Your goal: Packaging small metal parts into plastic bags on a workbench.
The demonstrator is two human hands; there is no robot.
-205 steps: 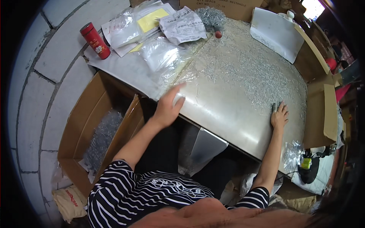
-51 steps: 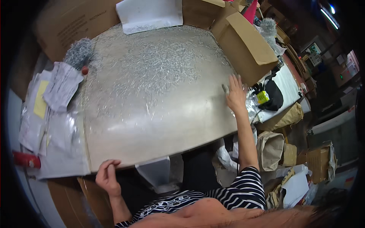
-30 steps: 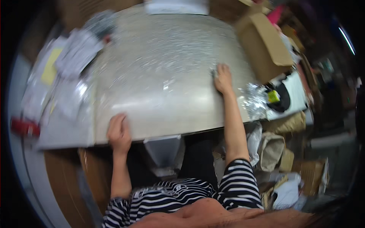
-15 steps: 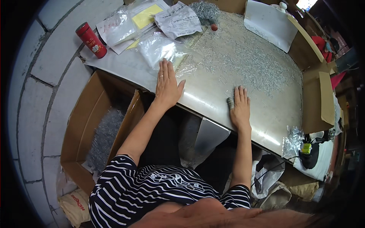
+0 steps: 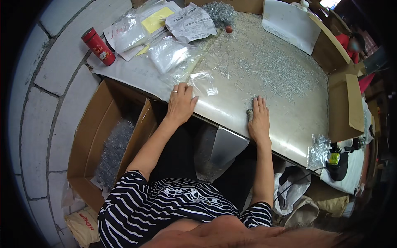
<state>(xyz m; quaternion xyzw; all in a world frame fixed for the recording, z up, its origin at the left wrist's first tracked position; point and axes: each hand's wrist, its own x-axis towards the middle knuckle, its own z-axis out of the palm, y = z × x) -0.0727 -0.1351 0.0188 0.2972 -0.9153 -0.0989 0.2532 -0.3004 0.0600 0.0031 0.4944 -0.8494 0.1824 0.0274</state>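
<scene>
Loosely strewn, slender silvery metal pins [image 5: 285, 78] lay in a bristly scatter across a smooth, glossy metal tabletop [image 5: 235, 115], thickest toward its far right. The right hand [image 5: 259, 122], its thumb wrapped in grey, lay flat and released near the densest patch. The left hand [image 5: 180, 105] rested near the front edge, fingers bent and thumb apart; whether it gripped anything could not be told. Crinkled clear plastic [image 5: 167, 56] lay just beyond it.

You have two hands [image 5: 180, 105] [image 5: 259, 124], one ring [image 5: 175, 91] and one red flask [image 5: 99, 47]. Your scattered metal pins [image 5: 285, 78] are too many to count.
</scene>
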